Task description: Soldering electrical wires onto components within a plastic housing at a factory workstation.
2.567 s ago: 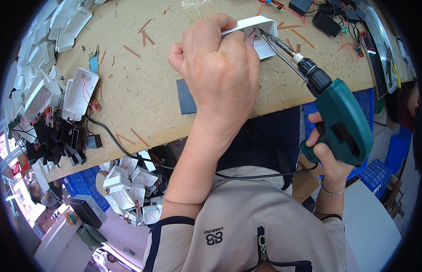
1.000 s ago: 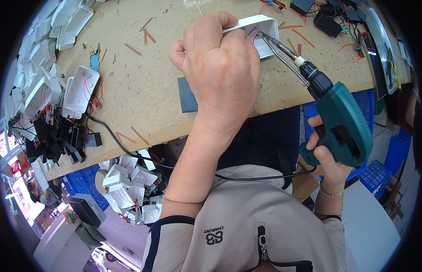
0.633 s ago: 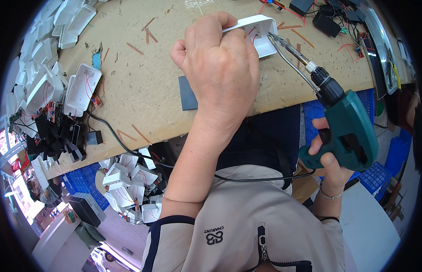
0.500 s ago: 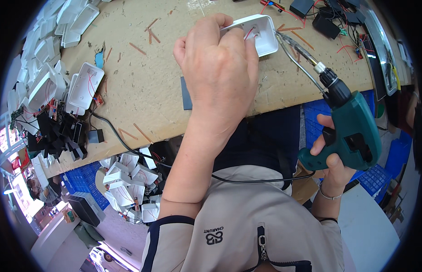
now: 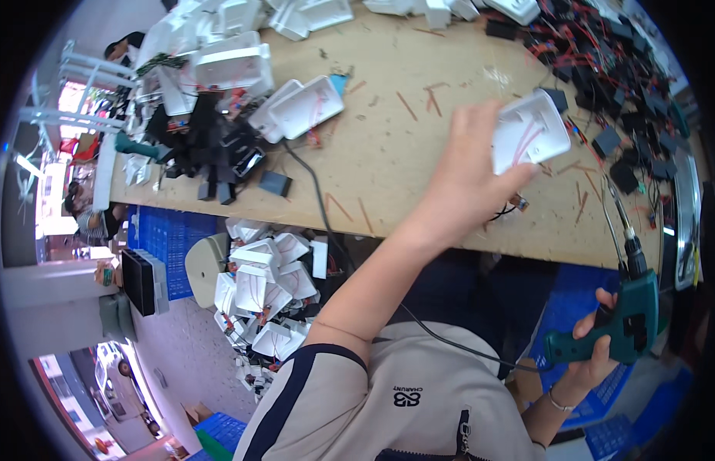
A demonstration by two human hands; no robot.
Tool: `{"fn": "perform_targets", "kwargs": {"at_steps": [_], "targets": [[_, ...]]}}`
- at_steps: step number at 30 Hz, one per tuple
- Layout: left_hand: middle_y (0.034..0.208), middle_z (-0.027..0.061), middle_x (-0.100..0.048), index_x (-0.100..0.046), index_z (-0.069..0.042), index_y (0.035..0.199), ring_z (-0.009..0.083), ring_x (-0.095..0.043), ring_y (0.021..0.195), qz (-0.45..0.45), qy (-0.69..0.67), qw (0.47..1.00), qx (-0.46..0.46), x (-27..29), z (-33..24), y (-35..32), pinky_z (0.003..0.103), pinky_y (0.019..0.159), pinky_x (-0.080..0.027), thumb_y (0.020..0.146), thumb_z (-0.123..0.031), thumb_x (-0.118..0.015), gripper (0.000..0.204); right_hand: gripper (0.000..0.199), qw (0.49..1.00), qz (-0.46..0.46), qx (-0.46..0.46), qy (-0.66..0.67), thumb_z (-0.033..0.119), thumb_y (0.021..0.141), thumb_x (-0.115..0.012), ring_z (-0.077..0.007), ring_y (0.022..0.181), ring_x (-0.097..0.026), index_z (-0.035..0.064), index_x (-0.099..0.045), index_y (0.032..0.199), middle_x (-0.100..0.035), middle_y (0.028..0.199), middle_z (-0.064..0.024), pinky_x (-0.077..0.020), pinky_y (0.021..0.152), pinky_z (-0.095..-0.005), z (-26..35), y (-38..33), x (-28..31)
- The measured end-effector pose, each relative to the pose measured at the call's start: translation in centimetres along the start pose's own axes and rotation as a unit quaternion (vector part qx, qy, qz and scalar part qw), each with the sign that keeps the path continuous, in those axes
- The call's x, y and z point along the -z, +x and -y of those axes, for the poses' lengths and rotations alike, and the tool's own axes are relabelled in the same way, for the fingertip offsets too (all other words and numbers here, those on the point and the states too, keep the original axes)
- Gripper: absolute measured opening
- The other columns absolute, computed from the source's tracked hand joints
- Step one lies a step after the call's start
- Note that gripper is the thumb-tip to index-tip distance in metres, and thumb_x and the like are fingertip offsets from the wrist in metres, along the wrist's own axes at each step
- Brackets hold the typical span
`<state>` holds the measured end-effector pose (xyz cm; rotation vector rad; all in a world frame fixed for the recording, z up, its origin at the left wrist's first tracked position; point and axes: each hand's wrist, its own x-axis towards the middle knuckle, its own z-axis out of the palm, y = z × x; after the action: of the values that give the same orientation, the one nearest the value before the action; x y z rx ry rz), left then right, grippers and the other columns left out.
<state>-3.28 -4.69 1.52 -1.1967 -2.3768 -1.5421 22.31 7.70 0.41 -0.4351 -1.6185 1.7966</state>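
My left hand (image 5: 469, 173) grips a white plastic housing (image 5: 555, 127) by its near left side, thumb along the lower edge. The open inside of the housing faces me, with thin red wires running across it. Below that hand, a small circuit board (image 5: 520, 202) with a black wire shows by the housing. Off to the right, my right hand (image 5: 592, 357) is wrapped around the grip of a green soldering gun (image 5: 640, 315). Its metal tip (image 5: 612, 184) points up over the table, apart from the housing. The fingers of my left hand are partly blurred.
Piles of white housings (image 5: 234, 65) and black parts (image 5: 207, 146) crowd the table's left. Wired black modules (image 5: 630, 84) heap at the far right. A black cord (image 5: 315, 180) crosses the table edge. More wired housings (image 5: 269, 280) are piled below, beside a blue crate (image 5: 173, 238).
The view has swung left, so the table appears shifted right. My left hand has turned the housing, exposing more of its inside and wires. The soldering gun stays in my right hand.
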Motion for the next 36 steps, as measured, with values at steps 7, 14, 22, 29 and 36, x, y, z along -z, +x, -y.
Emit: {"fn": "perform_targets", "kwargs": {"at_steps": [7,14,22,29,36], "targets": [[0.093,0.0086,-0.054,-0.043,-0.002,0.112,0.0177,-0.056,0.076,-0.158,-0.586,0.787,0.106,12.2,3.2,0.8,0.028,0.062,-0.048,0.086,-0.027,-0.054,0.038,0.06,0.999,0.004,-0.005,0.04,0.027,0.083,-0.059,-0.0103,0.065,-0.05,-0.0067,-0.034,0.125,-0.047,0.12,-0.0215,-0.0415,0.054,-0.0188,-0.5,0.1,1.0],[0.094,0.0075,-0.052,-0.049,0.0,0.105,0.0153,-0.054,0.08,-0.36,-0.195,0.91,-0.059,28.5,-0.1,3.1,0.029,0.069,-0.048,0.085,-0.022,-0.055,0.03,0.055,0.999,0.015,-0.012,0.045,0.02,0.085,-0.056,-0.0101,0.066,-0.05,-0.0071,-0.033,0.126,-0.046,0.119,-0.0216,-0.043,0.056,-0.0193,-1.0,0.7,0.9],[0.08,0.0026,-0.056,-0.057,-0.004,0.093,0.0118,-0.051,0.066,-0.413,-0.083,0.902,0.094,45.2,6.2,2.9,0.025,0.053,-0.04,0.077,-0.019,-0.066,0.024,0.054,0.999,0.015,-0.022,0.035,0.021,0.086,-0.054,-0.0091,0.067,-0.05,-0.0058,-0.031,0.127,-0.047,0.118,-0.0195,-0.0415,0.055,-0.0178,-1.3,1.5,1.2],[0.068,-0.0005,-0.053,-0.058,-0.008,0.075,0.011,-0.047,0.057,-0.405,-0.109,0.856,0.303,48.7,17.6,0.5,0.024,0.048,-0.036,0.073,-0.016,-0.069,0.014,0.054,0.999,0.006,-0.027,0.021,0.021,0.086,-0.055,-0.0088,0.067,-0.05,-0.0046,-0.031,0.128,-0.048,0.117,-0.0181,-0.0415,0.054,-0.018,-1.1,1.9,0.2],[0.076,-0.0013,-0.054,-0.06,-0.007,0.088,0.0114,-0.045,0.071,-0.367,0.023,0.89,0.269,44.7,23.5,0.4,0.024,0.065,-0.033,0.078,-0.033,-0.058,0.028,0.054,1.0,0.015,-0.023,0.011,0.02,0.086,-0.056,-0.0089,0.066,-0.051,-0.0046,-0.031,0.127,-0.048,0.117,-0.0187,-0.0418,0.054,-0.0175,-0.8,1.3,-0.5]]}}
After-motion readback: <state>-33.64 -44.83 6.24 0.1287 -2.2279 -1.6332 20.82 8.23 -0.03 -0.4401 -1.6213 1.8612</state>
